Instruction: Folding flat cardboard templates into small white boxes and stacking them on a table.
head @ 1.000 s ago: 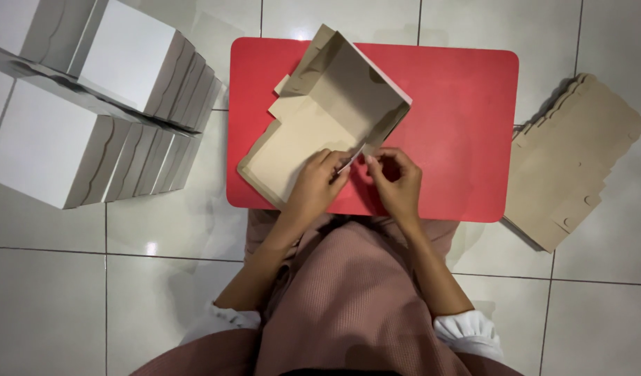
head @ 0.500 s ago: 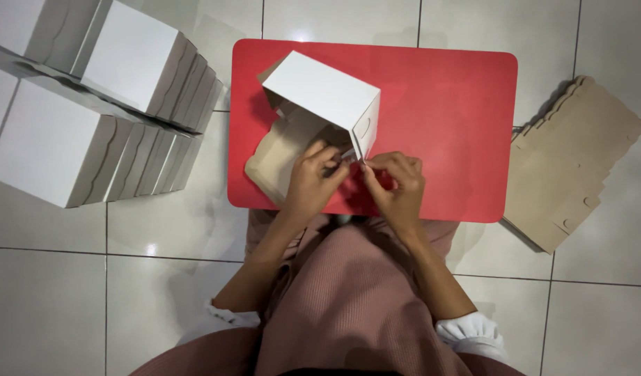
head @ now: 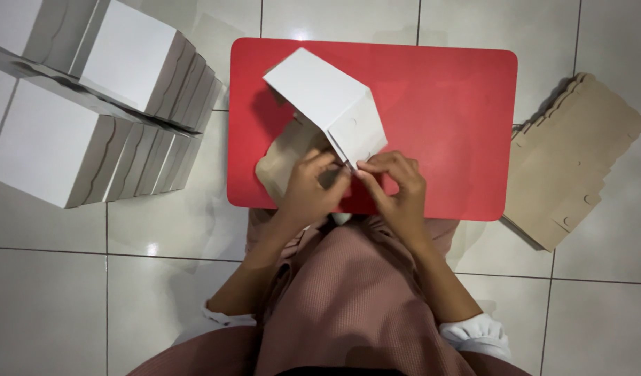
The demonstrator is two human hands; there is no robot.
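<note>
Folding had advanced versus the prior frames: the white box (head: 327, 104) lid panel, open and showing brown inside a second ago, had swung over so its white outer faces pointed up. Box sat on the red surface (head: 446, 104), toward its near-left part. Left hand (head: 308, 189) grip was closed on the box's near edge, fingers curled over the brown base flap; it had barely shifted. Right hand (head: 397, 186) grip was pinched on the box's near corner, just beside the left hand. Stacked white boxes (head: 90, 104) stayed left of the red surface on the floor; flat brown blanks (head: 571, 160) stayed right of it.
</note>
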